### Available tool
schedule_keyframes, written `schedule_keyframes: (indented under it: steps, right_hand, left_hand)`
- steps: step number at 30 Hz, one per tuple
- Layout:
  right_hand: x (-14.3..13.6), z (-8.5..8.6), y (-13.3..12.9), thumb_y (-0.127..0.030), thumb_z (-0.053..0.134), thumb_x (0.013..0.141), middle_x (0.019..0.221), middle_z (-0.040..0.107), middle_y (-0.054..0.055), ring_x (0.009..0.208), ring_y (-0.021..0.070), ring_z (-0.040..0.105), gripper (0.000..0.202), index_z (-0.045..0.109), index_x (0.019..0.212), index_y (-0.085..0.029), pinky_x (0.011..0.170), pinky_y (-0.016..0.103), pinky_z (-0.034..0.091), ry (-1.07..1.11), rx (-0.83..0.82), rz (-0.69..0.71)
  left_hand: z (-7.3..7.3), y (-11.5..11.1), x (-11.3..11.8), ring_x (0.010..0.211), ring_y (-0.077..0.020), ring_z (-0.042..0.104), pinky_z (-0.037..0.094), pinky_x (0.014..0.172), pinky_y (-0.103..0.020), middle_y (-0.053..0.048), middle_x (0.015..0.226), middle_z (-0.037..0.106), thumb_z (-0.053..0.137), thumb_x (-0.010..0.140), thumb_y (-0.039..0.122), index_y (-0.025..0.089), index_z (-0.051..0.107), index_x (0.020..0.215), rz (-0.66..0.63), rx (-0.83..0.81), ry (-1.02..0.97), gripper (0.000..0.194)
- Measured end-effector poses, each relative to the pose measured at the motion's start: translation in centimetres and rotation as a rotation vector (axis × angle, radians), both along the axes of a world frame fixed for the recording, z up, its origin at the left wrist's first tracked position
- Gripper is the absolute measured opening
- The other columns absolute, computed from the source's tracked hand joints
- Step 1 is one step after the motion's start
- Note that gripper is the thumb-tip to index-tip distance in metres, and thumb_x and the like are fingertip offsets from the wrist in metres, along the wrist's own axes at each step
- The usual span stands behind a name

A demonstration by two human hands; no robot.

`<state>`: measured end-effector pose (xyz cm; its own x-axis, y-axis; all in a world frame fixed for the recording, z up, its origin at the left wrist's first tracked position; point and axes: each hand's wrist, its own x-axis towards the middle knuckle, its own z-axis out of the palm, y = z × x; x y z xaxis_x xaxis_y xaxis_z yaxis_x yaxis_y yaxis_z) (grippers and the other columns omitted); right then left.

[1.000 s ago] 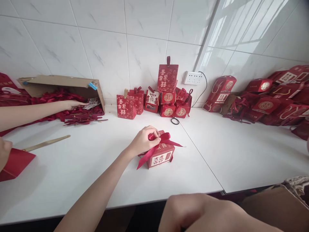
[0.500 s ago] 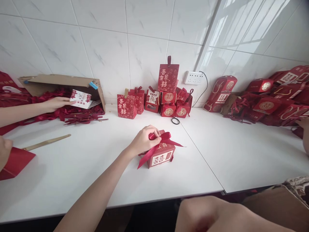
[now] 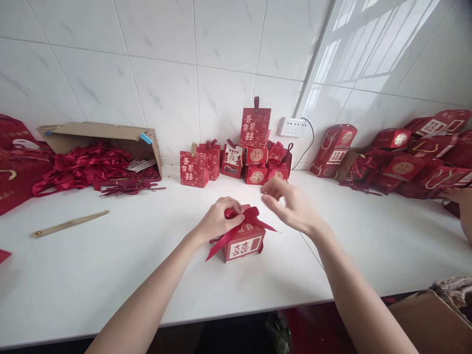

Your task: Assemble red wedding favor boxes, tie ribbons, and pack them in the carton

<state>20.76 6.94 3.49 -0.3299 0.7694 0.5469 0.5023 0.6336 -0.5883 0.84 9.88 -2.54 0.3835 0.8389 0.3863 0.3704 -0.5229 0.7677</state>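
Observation:
A small red gift box (image 3: 245, 247) with a white front label stands on the table in front of me. Across its top is a dark red ribbon bow (image 3: 252, 215), one tail hanging over the left side and the other pointing right. My left hand (image 3: 221, 216) pinches the bow's left part, with fingers and thumb closed on it. Above and to the right of the box hovers my right hand (image 3: 291, 204), apart from it, thumb and fingers slightly spread and slightly blurred. It covers the spot where a black ring lay.
Several finished red boxes (image 3: 255, 156) stand by the wall, near a power strip (image 3: 293, 127). At left, a cardboard box (image 3: 99, 130) spills red ribbons (image 3: 92, 164); a gold strip (image 3: 70, 223) lies before it. Red bags and boxes (image 3: 401, 167) pile up right, beside another person's hand (image 3: 460, 199).
My right hand has come up from the lower right to beside the bow. My left hand keeps its pinch. At left, another person's arm, a white card and most of a red box have left view.

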Motion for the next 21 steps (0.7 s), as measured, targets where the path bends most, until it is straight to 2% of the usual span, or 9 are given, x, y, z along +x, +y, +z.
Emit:
schedule_keyframes:
  steps: [1,3,5,7,9,11,13,16,21]
  right_hand:
    - [0.1,-0.7,1.6,-0.043,0.054,0.082,0.068,0.055,0.001,0.060,0.0132,0.048,0.027,0.054,0.073,-0.018,0.055,0.027,0.037,-0.121,-0.119,0.008]
    - [0.0,-2.4,3.5,-0.054,0.052,0.081,0.060,0.049,-0.001,0.056,0.0118,0.042,0.041,0.049,0.063,-0.017,0.053,0.026,0.032,-0.200,-0.285,0.078]
    - [-0.4,-4.3,4.0,-0.060,0.048,0.081,0.058,0.046,-0.002,0.055,0.0108,0.039,0.047,0.046,0.061,-0.018,0.051,0.025,0.031,-0.108,-0.380,0.155]
    - [-0.9,-5.7,3.6,-0.061,0.045,0.083,0.059,0.045,-0.002,0.054,0.0101,0.037,0.048,0.044,0.061,-0.018,0.050,0.024,0.029,0.032,-0.426,0.156]
    - [-1.4,-6.6,3.0,-0.062,0.044,0.083,0.058,0.042,-0.003,0.053,0.0096,0.034,0.049,0.041,0.060,-0.019,0.048,0.024,0.028,0.134,-0.462,0.119]
    - [-1.5,-7.1,2.6,-0.063,0.047,0.081,0.056,0.040,-0.003,0.052,0.0094,0.033,0.049,0.039,0.059,-0.019,0.047,0.024,0.027,0.197,-0.509,0.119]
    - [-1.4,-7.3,2.6,-0.064,0.048,0.080,0.055,0.039,-0.003,0.051,0.0092,0.033,0.050,0.039,0.059,-0.019,0.047,0.024,0.027,0.266,-0.564,0.136]
    - [-1.2,-7.7,2.7,-0.064,0.049,0.079,0.056,0.041,-0.003,0.051,0.0092,0.034,0.050,0.040,0.058,-0.019,0.048,0.024,0.028,0.335,-0.587,0.135]
    - [-1.3,-7.7,2.7,-0.063,0.050,0.079,0.057,0.043,-0.002,0.052,0.0095,0.036,0.050,0.041,0.058,-0.019,0.047,0.024,0.027,0.376,-0.559,0.063]
  left_hand:
    - [-0.1,0.0,0.0,0.100,-0.0223,0.056,0.041,0.094,-0.039,-0.004,0.096,0.062,0.060,0.074,0.026,0.021,0.057,0.066,0.013,0.001,0.004,0.010]
    - [-0.2,0.1,-0.2,0.106,-0.0237,0.054,0.039,0.098,-0.040,-0.006,0.104,0.060,0.061,0.074,0.028,0.021,0.059,0.067,0.029,0.015,0.008,0.010]
    - [-0.3,0.1,-0.3,0.110,-0.0247,0.052,0.037,0.100,-0.041,-0.007,0.108,0.059,0.061,0.073,0.030,0.021,0.059,0.070,0.044,0.051,0.022,0.010]
    - [-0.1,0.0,-0.4,0.111,-0.0255,0.051,0.036,0.099,-0.043,-0.007,0.107,0.059,0.060,0.075,0.032,0.021,0.058,0.076,0.095,0.135,0.074,0.011]
    - [0.3,-0.4,-0.5,0.107,-0.0262,0.051,0.036,0.096,-0.045,-0.007,0.102,0.059,0.057,0.077,0.034,0.021,0.055,0.081,0.230,0.238,0.156,0.014]
    - [0.8,-0.8,-0.5,0.097,-0.0257,0.053,0.039,0.089,-0.043,-0.006,0.093,0.059,0.054,0.078,0.038,0.021,0.051,0.081,0.394,0.265,0.237,0.017]
    - [1.3,-1.1,-0.4,0.082,-0.0231,0.056,0.042,0.079,-0.039,-0.004,0.082,0.057,0.051,0.080,0.041,0.021,0.047,0.076,0.467,0.149,0.300,0.021]
    - [1.6,-1.4,-0.2,0.070,-0.0189,0.056,0.043,0.066,-0.032,-0.002,0.079,0.054,0.047,0.082,0.043,0.021,0.044,0.070,0.414,-0.075,0.319,0.025]
    - [0.6,-1.3,0.6,0.068,-0.0159,0.055,0.042,0.063,-0.029,0.000,0.076,0.048,0.044,0.084,0.034,0.021,0.037,0.064,0.401,-0.106,0.190,0.024]
